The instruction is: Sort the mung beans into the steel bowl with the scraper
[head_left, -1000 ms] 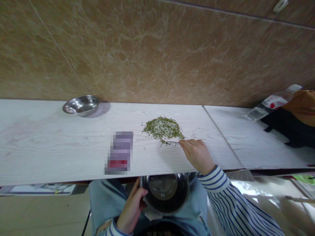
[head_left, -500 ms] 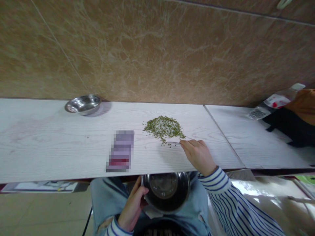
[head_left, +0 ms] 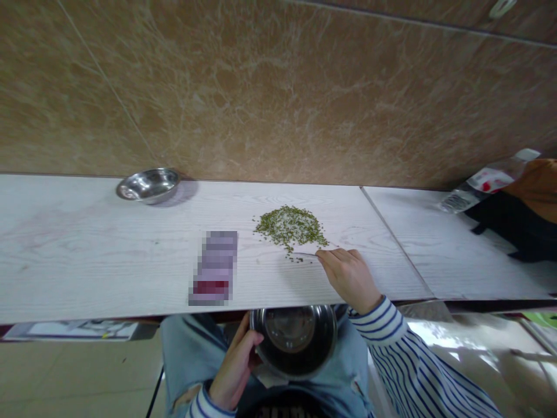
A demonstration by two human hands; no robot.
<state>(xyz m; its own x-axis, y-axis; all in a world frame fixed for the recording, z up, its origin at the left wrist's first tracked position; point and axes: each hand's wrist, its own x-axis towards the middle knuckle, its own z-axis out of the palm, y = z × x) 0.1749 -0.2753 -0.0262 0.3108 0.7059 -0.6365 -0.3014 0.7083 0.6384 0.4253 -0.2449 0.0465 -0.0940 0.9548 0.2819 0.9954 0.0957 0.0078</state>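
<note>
Below the table's front edge, my left hand (head_left: 238,361) grips the rim of a steel bowl (head_left: 307,361), thumb on the inner side. The bowl is held over my lap with its mouth tilted up towards me, and no beans show in it. On the tabletop my right hand (head_left: 348,277) pinches a thin metal utensil, apparently a spoon (head_left: 306,253), seen nearly edge-on. Its tip is at the near edge of a spread pile of green mung beans (head_left: 289,226) mixed with white grains. A few loose beans lie around the tip.
A second steel bowl (head_left: 148,186) stands by the wall at the back left. A blurred-out flat object (head_left: 215,264) lies left of the pile. At the far right are a plastic bottle (head_left: 487,181) and a black and brown bag (head_left: 517,217). The white table (head_left: 108,261) meets a brown wall.
The spoon has turned more edge-on and dipped slightly, with a few beans now loose beneath it. My left hand and its bowl have hardly moved; the view shifted slightly.
</note>
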